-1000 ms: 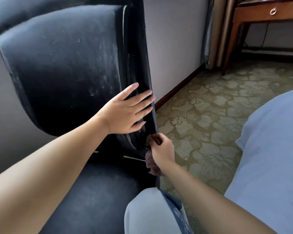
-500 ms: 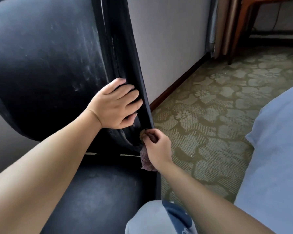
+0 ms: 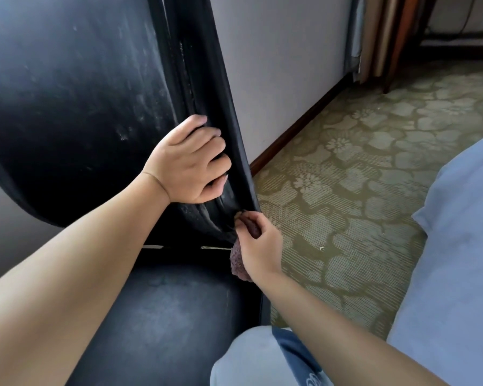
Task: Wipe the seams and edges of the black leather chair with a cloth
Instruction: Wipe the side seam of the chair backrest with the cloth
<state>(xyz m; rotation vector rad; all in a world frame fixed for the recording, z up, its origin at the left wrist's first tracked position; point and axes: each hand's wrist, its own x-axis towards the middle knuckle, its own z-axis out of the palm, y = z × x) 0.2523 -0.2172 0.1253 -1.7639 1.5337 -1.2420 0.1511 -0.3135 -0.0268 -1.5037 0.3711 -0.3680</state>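
1. Since the earlier frames the left hand (image 3: 188, 162) has gone from lying flat on the backrest to curling its fingers into the crease beside the side panel, and the view has drawn closer in on the chair.
2. The black leather chair with a padded, dust-streaked backrest (image 3: 76, 107) fills the left half of the frame. Its seat cushion (image 3: 162, 324) lies at lower centre.
3. The left hand, at centre frame, grips the edge of the backrest pad with bent fingers and seems to pull the fold open, so the seam (image 3: 183, 76) shows as a pale dusty line running up toward the top of the frame.
4. The right hand (image 3: 258, 246), just below and right of the left, is closed round a small nubby reddish-brown cloth (image 3: 239, 264). It pinches part of the cloth against the bottom of the chair's right edge, and the rest hangs under the palm.
5. Step in hand, as I judge it: wiping the lower end of the right-side seam where backrest meets seat.
6. The next move likely calls for drawing the cloth up along the opened seam while the left hand holds the fold apart.
7. Patterned green carpet (image 3: 360, 176) and blue bedding (image 3: 457, 274) lie at right.
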